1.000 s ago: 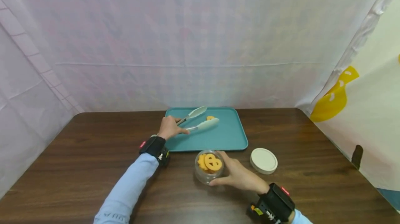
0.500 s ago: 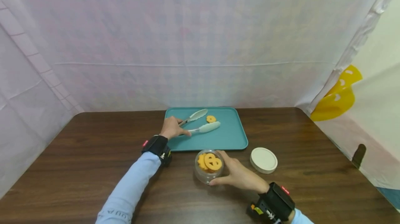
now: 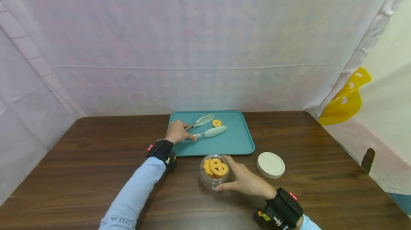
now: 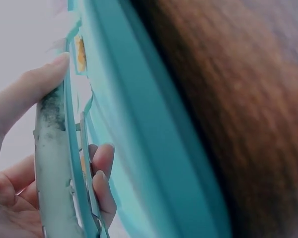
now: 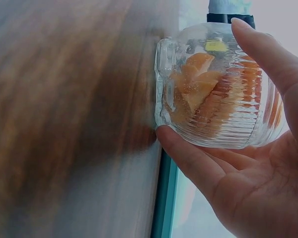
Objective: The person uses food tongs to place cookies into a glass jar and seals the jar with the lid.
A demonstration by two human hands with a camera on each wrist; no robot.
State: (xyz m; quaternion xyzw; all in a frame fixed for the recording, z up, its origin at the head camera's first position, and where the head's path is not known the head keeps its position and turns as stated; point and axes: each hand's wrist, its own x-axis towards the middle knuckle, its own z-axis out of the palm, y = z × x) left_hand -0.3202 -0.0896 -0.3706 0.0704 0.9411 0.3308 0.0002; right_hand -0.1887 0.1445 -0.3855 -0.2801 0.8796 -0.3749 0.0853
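Note:
My left hand grips a pair of tongs over the left part of a teal tray. In the left wrist view, the thumb lies along one arm of the tongs and fingers curl at the other. The pale tong tips are spread apart, with a round yellow cookie on the tray beside them. In front of the tray, my right hand holds a clear ribbed glass jar between thumb and fingers. Several yellow cookies fill the jar, which stands upright and uncovered on the table.
A white round lid lies on the brown wooden table, right of the jar. Behind the table's far edge hangs a pale cloth. Another cloth with a yellow shape closes off the right side.
The left hand and the tongs have moved slightly right and toward me, leaving the cookie on the tray more exposed. The right hand and jar have stayed in place.

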